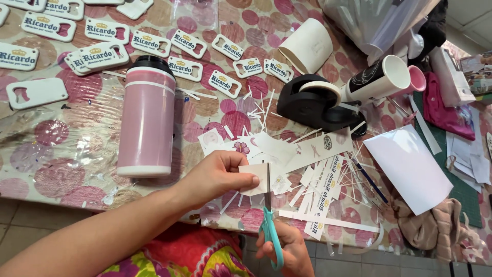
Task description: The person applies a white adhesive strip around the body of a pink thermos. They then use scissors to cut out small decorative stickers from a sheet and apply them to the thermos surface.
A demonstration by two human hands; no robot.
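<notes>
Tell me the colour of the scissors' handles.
Teal, seen in the head view: the right hand holds the scissors, blades at a small paper piece.

White rect. label plates w/ blue print (106,31) spread across table's far-left; cut label strips (328,179) centre.

I have one view only, from the camera worn on the head, so nothing is shared with a second view. It looks steeply down and forward across the near edge of the tabletop (77,154), close enough that the left hand (218,174) and right hand (287,251) fill the lower middle of the picture. The floor tiles and a lap in bright cloth sit along the bottom edge, while the far clutter runs off the top and right, and the horizon tilts slightly
</notes>
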